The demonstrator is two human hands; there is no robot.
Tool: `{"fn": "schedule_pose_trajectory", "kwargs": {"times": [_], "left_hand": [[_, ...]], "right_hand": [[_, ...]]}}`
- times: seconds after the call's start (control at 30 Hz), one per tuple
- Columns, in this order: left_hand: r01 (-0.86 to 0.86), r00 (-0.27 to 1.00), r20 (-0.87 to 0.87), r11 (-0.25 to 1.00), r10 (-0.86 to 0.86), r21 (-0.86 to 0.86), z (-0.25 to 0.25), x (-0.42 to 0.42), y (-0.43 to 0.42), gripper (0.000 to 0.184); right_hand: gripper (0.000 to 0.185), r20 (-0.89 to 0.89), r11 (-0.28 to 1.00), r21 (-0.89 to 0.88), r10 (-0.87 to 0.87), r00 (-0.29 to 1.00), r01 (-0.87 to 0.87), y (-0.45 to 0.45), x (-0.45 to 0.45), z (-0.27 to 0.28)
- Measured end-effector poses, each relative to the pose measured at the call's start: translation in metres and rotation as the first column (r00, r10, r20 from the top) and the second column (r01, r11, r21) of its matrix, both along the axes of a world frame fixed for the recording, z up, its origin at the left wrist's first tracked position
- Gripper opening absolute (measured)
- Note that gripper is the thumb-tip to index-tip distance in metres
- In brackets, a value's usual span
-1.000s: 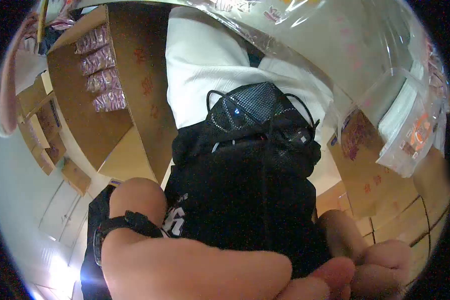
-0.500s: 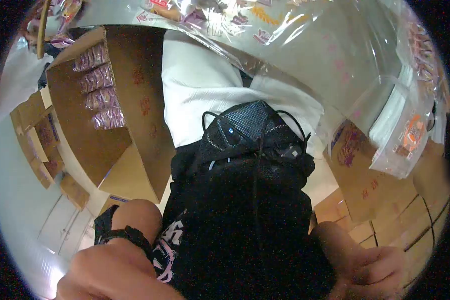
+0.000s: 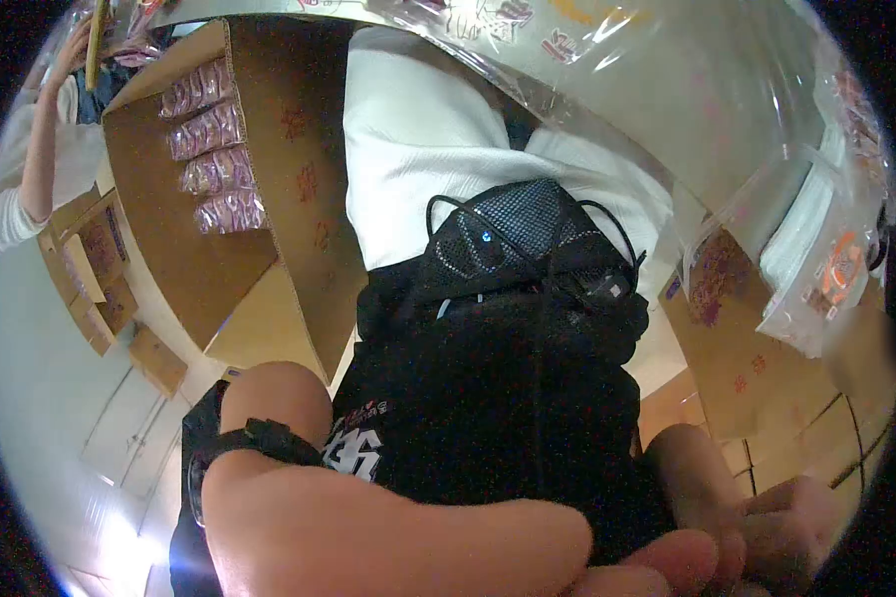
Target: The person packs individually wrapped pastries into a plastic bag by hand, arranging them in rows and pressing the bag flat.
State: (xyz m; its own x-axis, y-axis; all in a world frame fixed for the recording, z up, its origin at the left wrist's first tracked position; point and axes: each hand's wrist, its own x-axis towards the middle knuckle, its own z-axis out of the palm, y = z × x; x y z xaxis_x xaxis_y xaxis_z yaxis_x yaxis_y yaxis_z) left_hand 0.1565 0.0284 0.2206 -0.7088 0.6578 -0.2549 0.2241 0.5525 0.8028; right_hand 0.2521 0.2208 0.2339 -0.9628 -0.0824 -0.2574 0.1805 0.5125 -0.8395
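My left hand [image 3: 388, 522] is very near the camera at the bottom, wearing a black wristband. Its stretched-out thumb or finger points right across my black shirt [image 3: 488, 428]; nothing shows in it, and the lower edge cuts off part of the hand. At the lower right my right hand [image 3: 777, 532] has bent fingers, pressed together and overlapping the other hand's fingertips. Whether it holds anything is hidden. A black mesh pouch [image 3: 518, 239] with cords lies at my waist, touched by neither hand.
At left stands an open cardboard box [image 3: 299, 199] with rows of wrapped packs [image 3: 214, 149]. Clear plastic film [image 3: 667, 109] covers the work surface in front. A plastic bag [image 3: 816, 249] hangs at right above another carton [image 3: 737, 348]. A person's arm [image 3: 40, 159] shows at far left.
My left hand has swung right across my shirt toward my right hand. The view has shifted slightly, and another person's arm has come into sight at far left.
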Motion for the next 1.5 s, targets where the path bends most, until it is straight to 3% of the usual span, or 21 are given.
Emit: {"fn": "schedule_pose_trajectory", "kwargs": {"times": [0.2,0.37,0.53,0.77,0.97,1.1,1.2,1.23,1.3,1.33,1.4,1.43,1.5], "left_hand": [[-0.020,0.998,-0.058,0.999,0.022,0.032,-0.020,-0.009,0.001,0.023],[-0.015,0.994,-0.105,0.997,0.022,0.073,-0.032,-0.012,0.000,0.022],[0.014,0.994,-0.110,0.998,-0.008,0.058,-0.033,-0.016,-0.004,0.020],[0.010,0.992,-0.127,0.999,-0.005,0.038,-0.017,-0.012,-0.009,0.019],[-0.004,0.975,-0.221,0.995,0.026,0.098,-0.024,-0.017,-0.009,0.017],[-0.016,0.960,-0.275,0.990,0.055,0.143,-0.030,-0.019,-0.011,0.016],[-0.019,0.945,-0.317,0.984,0.075,0.175,-0.032,-0.021,-0.013,0.015],[-0.018,0.940,-0.332,0.982,0.080,0.186,-0.031,-0.022,-0.015,0.015],[-0.019,0.926,-0.365,0.975,0.100,0.220,-0.031,-0.026,-0.018,0.015],[-0.015,0.915,-0.388,0.969,0.112,0.246,-0.031,-0.028,-0.020,0.015],[0.006,0.882,-0.449,0.948,0.146,0.319,-0.035,-0.033,-0.027,0.014],[0.010,0.846,-0.495,0.921,0.199,0.389,-0.040,-0.038,-0.031,0.014],[-0.033,0.769,-0.539,0.863,0.345,0.504,-0.061,-0.051,-0.032,0.014]], "right_hand": [[0.017,-0.177,0.967,0.076,-0.228,0.958,0.244,-0.008,0.012,-0.004],[0.016,-0.239,0.996,0.025,-0.082,0.967,0.091,0.010,0.011,-0.007],[0.016,-0.151,0.984,-0.087,0.140,0.979,-0.154,0.041,0.004,-0.002],[0.016,-0.248,1.000,0.007,0.014,0.969,-0.013,0.005,0.011,-0.014],[0.017,-0.481,0.995,-0.052,0.050,0.875,-0.085,0.026,-0.001,-0.009],[0.018,-0.710,0.968,-0.154,0.031,0.703,-0.199,0.040,-0.003,-0.014],[0.008,-0.901,0.944,-0.222,-0.102,0.421,-0.245,0.052,0.000,-0.027],[0.006,-0.941,0.945,-0.303,-0.275,0.196,-0.128,0.050,0.001,-0.031],[0.006,-0.811,0.853,-0.522,-0.493,-0.315,0.008,0.047,0.005,-0.037],[0.014,-0.823,0.834,-0.551,-0.551,0.140,0.041,0.060,0.025,-0.040],[0.026,-0.801,0.827,-0.549,-0.480,0.358,-0.119,0.061,0.018,-0.063],[0.034,-0.695,0.770,-0.618,-0.440,0.568,-0.158,0.058,0.027,-0.086],[0.052,-0.470,0.662,-0.724,-0.266,0.841,-0.195,0.024,-0.004,-0.064]]}}
